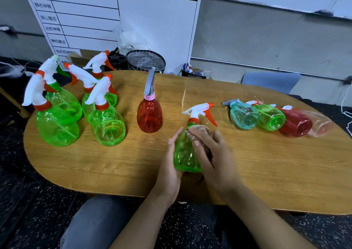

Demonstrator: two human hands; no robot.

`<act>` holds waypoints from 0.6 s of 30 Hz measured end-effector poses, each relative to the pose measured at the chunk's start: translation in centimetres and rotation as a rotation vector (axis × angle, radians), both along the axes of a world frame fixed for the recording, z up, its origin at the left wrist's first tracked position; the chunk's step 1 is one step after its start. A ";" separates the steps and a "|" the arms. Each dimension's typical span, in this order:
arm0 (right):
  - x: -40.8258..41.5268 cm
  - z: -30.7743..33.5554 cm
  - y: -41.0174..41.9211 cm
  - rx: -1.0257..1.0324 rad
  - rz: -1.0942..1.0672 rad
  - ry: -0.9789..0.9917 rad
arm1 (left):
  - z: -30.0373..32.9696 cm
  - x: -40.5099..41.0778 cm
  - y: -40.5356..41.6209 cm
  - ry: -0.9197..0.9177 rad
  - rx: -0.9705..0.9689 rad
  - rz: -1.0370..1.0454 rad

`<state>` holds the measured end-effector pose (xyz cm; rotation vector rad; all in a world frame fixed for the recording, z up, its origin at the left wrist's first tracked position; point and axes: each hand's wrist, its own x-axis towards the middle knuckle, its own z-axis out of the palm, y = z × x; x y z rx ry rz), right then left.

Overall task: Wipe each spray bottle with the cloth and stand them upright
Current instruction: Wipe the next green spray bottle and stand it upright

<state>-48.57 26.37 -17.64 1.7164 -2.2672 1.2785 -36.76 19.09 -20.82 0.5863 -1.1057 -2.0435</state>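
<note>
A green spray bottle (185, 153) with a white and orange trigger head stands at the table's front middle. My left hand (171, 165) grips its left side and base. My right hand (211, 147) presses a tan cloth (201, 129) against the bottle's shoulder and right side. Several green bottles (107, 123) stand upright at the left, and a red bottle (150, 115) with a grey nozzle stands in the middle. On the right, a teal bottle (243, 115), a green one (271, 117), a red one (296, 124) and a pale pink one (322, 124) lie on their sides.
The oval wooden table (114, 168) ends close to my knees. Behind it stand a whiteboard, a dark fabric basket (145, 61) and a blue chair back (270, 81). Cables run along the floor at the far left and right.
</note>
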 end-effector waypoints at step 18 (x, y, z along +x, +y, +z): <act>1.2 -2.2 0.7 -0.361 -0.109 -1.142 | 0.6 0.1 0.3 -0.052 -0.066 0.057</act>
